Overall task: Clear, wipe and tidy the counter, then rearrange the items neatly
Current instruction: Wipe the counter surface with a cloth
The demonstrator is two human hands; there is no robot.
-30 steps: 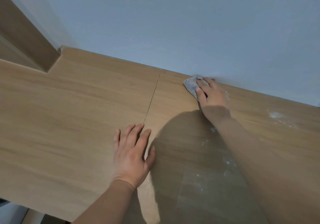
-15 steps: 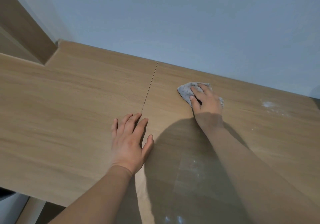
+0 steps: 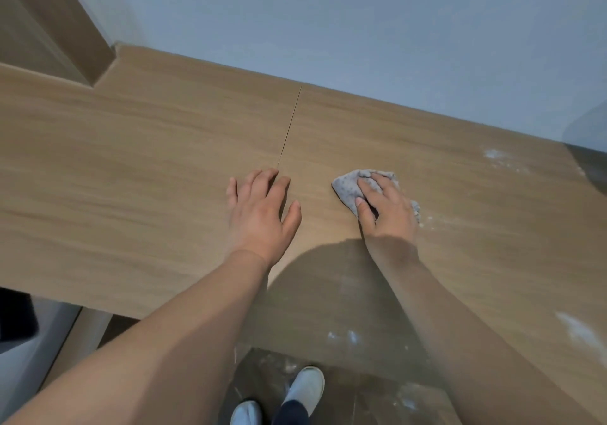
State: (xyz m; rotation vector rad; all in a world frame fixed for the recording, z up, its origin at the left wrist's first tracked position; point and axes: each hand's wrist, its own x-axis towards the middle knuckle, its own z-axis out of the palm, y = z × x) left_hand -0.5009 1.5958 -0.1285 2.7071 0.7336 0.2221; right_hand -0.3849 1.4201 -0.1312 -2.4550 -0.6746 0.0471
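— Where's the crumpled grey dotted cloth?
— On the light wood-grain counter, under the right hand, whose curled fingers grip it.
— The left hand?
— Flat on the counter, fingers straight, at the cloth's nine o'clock.

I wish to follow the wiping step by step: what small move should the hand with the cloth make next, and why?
Probably the right hand should sweep the cloth it grips to the right: white powder lies just beside the cloth and in a patch farther right near the wall. The left hand rests flat on the counter.
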